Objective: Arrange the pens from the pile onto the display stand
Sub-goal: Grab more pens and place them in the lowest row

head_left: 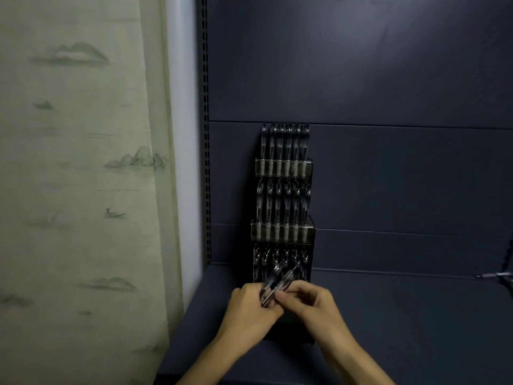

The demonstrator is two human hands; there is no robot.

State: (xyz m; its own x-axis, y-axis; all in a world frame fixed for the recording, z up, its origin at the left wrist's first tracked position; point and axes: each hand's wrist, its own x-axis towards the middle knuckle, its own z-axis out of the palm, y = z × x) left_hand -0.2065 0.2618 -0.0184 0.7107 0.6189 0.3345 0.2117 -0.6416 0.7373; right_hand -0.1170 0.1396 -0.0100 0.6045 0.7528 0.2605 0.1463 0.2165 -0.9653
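Both hands meet at the foot of the display stand (283, 232). Left hand (249, 309) grips a small bundle of clear-barrelled pens (273, 287), fingers curled round the lower ends. Right hand (308, 304) pinches the same bundle from the other side, fingertips touching the barrels. Pen tops fan upward and overlap the stand's lowest tier. Stand: dark, three stepped tiers, upright against the back panel (388, 79); the upper two tiers carry full rows of pens, and the lowest tier also holds pens. Stand base rests on a dark shelf (402, 315). A pale landscape-printed curtain (77, 176) hangs to the left of the shelving upright (205, 134).
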